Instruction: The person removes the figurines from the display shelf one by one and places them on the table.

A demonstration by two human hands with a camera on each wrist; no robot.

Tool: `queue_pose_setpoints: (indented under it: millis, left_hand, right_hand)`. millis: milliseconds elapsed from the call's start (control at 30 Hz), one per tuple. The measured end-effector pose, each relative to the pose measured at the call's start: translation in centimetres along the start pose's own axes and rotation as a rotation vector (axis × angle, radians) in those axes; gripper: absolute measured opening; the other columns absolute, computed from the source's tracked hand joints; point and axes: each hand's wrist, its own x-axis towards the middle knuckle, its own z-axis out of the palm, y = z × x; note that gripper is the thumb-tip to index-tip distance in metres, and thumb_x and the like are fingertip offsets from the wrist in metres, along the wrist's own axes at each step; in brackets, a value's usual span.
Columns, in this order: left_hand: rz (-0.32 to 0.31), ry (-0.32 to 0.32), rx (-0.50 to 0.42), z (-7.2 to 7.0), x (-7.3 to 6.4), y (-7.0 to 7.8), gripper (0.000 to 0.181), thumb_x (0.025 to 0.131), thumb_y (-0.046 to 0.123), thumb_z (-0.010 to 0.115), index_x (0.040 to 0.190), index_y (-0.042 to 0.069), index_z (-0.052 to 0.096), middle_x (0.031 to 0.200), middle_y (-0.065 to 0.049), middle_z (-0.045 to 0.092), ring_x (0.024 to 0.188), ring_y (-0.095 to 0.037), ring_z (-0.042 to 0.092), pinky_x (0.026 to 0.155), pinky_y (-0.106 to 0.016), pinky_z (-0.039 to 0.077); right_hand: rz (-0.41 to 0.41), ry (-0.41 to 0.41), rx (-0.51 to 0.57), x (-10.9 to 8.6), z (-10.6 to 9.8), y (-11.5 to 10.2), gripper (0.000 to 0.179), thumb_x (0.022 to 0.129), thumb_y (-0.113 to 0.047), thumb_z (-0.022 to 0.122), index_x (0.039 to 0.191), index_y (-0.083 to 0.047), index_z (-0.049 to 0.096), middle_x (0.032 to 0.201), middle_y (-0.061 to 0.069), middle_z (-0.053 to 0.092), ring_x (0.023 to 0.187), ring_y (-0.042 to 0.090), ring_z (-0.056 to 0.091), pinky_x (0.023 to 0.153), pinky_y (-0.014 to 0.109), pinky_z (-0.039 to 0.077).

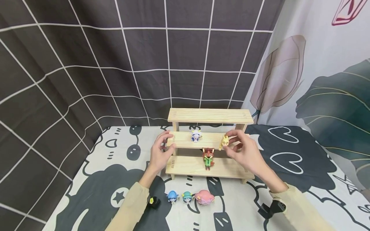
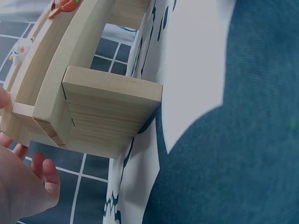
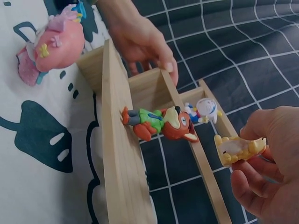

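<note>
A pale wooden three-step display shelf (image 1: 190,166) stands on the cloth. My left hand (image 1: 159,152) holds the left end of its middle step, thumb at the front edge and fingers farther back. Between thumb and fingers, my right hand (image 1: 245,150) pinches a small yellow figurine (image 1: 224,141) with upright ears, at the right part of the middle step; its pale-faced front shows in the right wrist view. On that step, left of the middle, stands a white-and-blue figurine (image 1: 196,136). A fox figurine (image 1: 208,158) in a green shirt stands upright on the lowest step.
On the cloth before the shelf, a blue-hatted figurine (image 1: 172,196), a green-hatted figurine (image 1: 187,197) and a pink rounded figurine (image 1: 204,197) form a row. A dark checked curtain (image 1: 188,51) hangs behind; a white leaf-patterned curtain (image 1: 289,73) hangs at the right.
</note>
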Motion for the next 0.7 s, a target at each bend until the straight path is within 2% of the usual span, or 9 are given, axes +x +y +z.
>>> queue_pose_setpoints:
  millis: [467,700]
  left_hand:
    - [-0.004,-0.001,-0.008,0.0,0.0,-0.1,0.032,0.086,-0.01,0.064,0.118,-0.011,0.061,0.141,-0.025,0.05,0.101,-0.035,0.049,0.08,-0.045,0.044]
    - [-0.002,0.003,-0.007,0.0,0.0,-0.1,0.033,0.085,-0.01,0.064,0.118,-0.01,0.061,0.141,-0.025,0.05,0.1,-0.031,0.049,0.079,-0.043,0.044]
  right_hand:
    - [-0.014,-0.012,-0.002,-1.2,0.2,-0.6,0.044,0.074,0.012,0.079,0.112,-0.001,0.061,0.098,0.005,0.067,0.082,0.02,0.065,0.059,0.025,0.05]
    - [-0.02,-0.007,0.004,-1.7,0.2,-0.9,0.046,0.072,0.014,0.079,0.111,-0.001,0.06,0.093,0.005,0.068,0.075,0.022,0.064,0.058,0.024,0.05]
